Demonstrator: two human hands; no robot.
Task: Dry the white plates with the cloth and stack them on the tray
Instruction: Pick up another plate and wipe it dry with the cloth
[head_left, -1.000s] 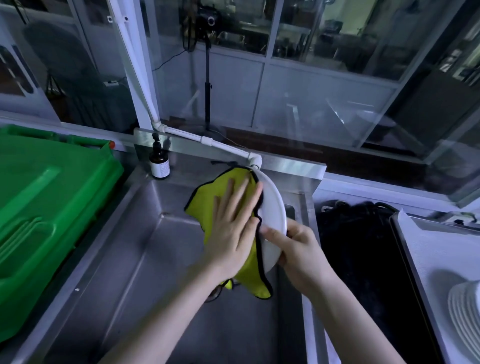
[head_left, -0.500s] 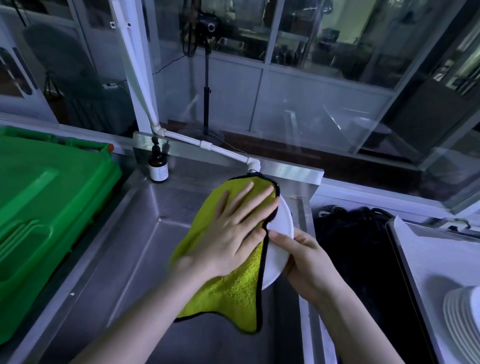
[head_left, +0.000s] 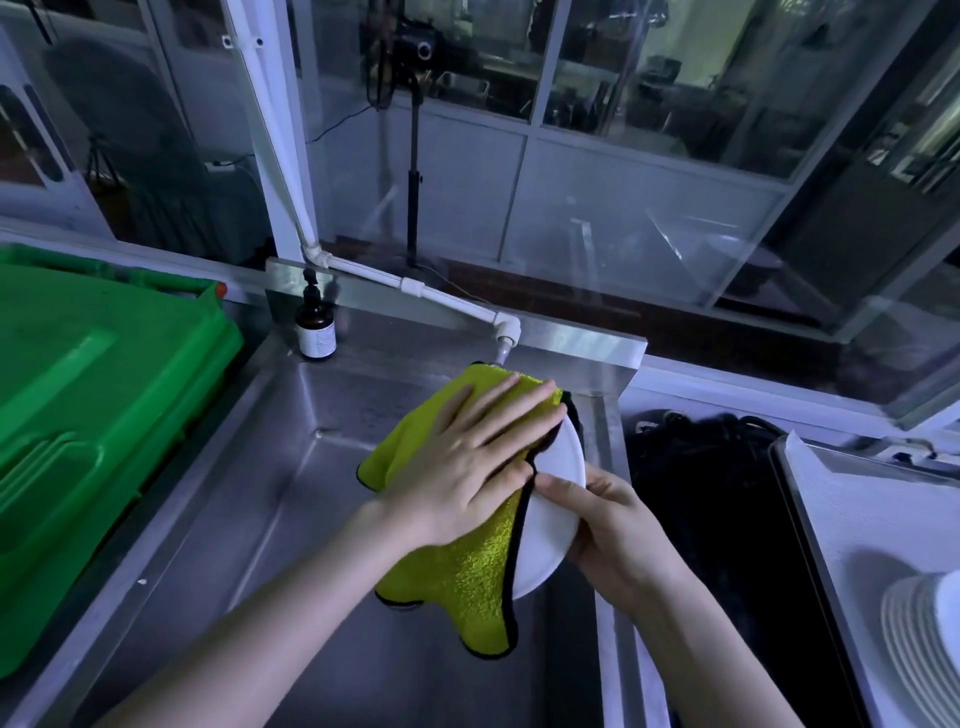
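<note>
Sink ledge, bottle label unreadable, cloth over plate.

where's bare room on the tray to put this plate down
The tray is bare between its far rim and the plate stack. The sink floor is bare left of the cloth. Crowded where the stack sits.

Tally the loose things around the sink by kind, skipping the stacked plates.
cloth: 1
plate: 1
bottle: 1
green bin: 1
Total: 4
</note>
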